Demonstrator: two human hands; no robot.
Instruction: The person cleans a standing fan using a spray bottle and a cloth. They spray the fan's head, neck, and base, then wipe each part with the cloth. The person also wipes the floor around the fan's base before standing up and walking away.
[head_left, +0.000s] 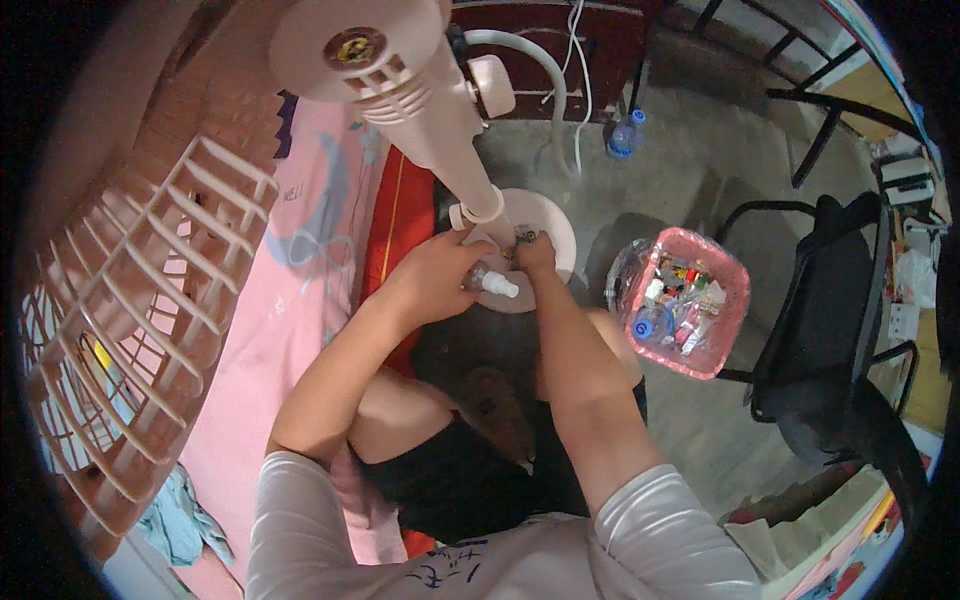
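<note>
My left hand (431, 279) grips a small clear spray bottle with a white nozzle cap (499, 285), tilted to the right. It is beside the pole (457, 161) of a pale pink-beige stand fan. My right hand (537, 255) is curled low over the fan's round base (556, 225), right of the pole. A small grey-patterned piece, seemingly a crumpled wipe (526, 235), shows at its fingers; they partly hide it. Above rises the fan's upper housing (405, 82), with a height knob (492, 86) on its side.
A plastic fan grille (172, 247) stands at left over a bed with a pink sheet (247, 367). A pink lined waste bin (739, 300) holds litter. A black chair (814, 322) is at right. A plastic bottle (624, 136) and white cable (581, 90) are farther back.
</note>
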